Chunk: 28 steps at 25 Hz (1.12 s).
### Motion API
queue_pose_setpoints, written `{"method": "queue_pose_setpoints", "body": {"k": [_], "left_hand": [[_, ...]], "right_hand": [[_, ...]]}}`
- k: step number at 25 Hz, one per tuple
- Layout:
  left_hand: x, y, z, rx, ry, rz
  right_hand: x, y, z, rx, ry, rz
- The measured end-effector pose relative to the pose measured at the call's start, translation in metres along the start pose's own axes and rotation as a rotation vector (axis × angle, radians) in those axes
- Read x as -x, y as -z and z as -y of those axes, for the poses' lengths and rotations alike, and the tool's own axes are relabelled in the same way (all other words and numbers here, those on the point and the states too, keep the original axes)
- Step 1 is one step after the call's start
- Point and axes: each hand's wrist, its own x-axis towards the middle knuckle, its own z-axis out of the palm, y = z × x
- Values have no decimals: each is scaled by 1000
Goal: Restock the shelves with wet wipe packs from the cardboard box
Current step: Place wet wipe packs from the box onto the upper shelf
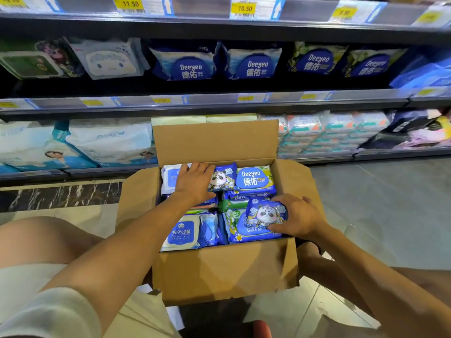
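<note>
An open cardboard box (224, 267) stands on the floor in front of me, filled with several wet wipe packs. My left hand (195, 182) lies over the packs at the box's far left, fingers spread, touching a blue panda pack (223, 178) and a white pack (169, 178). My right hand (296, 215) grips a small blue panda pack (264, 213) at the box's near right, thumb on top. A Deeyeo pack (253, 179) lies at the far right of the box and a 99.9% pack (181, 232) at the near left.
Shop shelves (207, 102) rise behind the box. The middle shelf carries blue Deeyeo packs (192, 63) and cartoon packs (109, 59). The bottom shelf holds large white bags (107, 142) at left and stacked small packs (336, 130) at right. My knees flank the box.
</note>
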Motion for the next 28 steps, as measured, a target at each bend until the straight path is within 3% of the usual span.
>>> {"method": "queue_pose_setpoints", "body": {"k": [14,21,28], "left_hand": [[-4,14,-17,-2,-10,-66],[11,74,-14,-49,-33,-189],[28,166,7,-136,-71,-380]], "right_hand": [[0,21,2,-46,24,-45],[9,57,24,-20,61,-129],[34,136,42,45,144,-329]]}}
